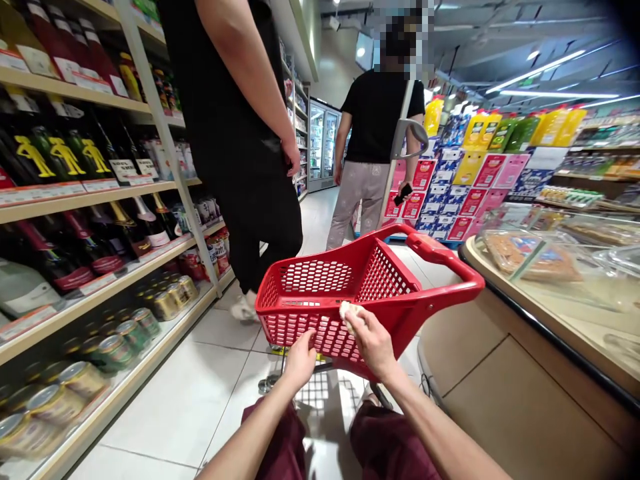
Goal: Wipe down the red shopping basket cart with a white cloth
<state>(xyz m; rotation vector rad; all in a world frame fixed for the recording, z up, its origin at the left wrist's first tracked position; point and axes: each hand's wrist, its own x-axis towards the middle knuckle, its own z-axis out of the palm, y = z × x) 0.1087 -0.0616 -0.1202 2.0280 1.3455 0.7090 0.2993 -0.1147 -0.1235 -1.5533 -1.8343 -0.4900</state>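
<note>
A red plastic shopping cart [395, 313] with perforated basket walls stands crosswise before me, its handle to the right. My right hand [374, 343] is closed on a crumpled white cloth or tissue [351, 315], held against the upper edge of the basket's near side. Beside the same wall, lower and further left, is my left hand [301, 360]. Its fingers are curled in with the thumb on top; whether anything is in them is hidden. No goods show in the visible part of the basket.
Shelves of bottles [65, 157] and cans [115, 350] line the left. A person in black [235, 133] stands just past the cart, another person [373, 120] further ahead with a phone [410, 193]. A display counter [500, 347] with packaged food borders the right; stacked boxes [450, 193] stand behind.
</note>
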